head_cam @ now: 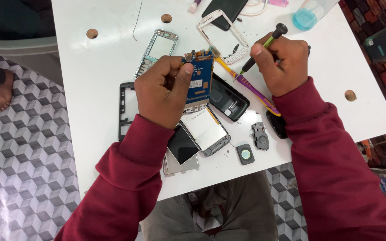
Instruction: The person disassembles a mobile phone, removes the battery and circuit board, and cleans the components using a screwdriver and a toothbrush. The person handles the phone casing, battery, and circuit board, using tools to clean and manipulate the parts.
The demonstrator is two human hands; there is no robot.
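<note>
My left hand (162,89) grips a blue phone circuit board (200,76) and holds it upright above the white table (94,85). Closed around a small screwdriver (264,46) with a green shaft and black cap, my right hand (280,62) points its tip down toward the table beside the board. A yellow and purple toothbrush (246,85) lies across the table under that hand. Below the board rests a display module (204,130) with a white screen and a dark panel (182,145).
Phone parts lie scattered: a silver front frame (156,51), a white keypad frame (222,38), a black back cover (228,99), a black side frame (123,111), small grey pieces (260,136). A blue-tinted cup (311,13) stands at the far edge. Another person's bare foot (1,91) is on the patterned floor.
</note>
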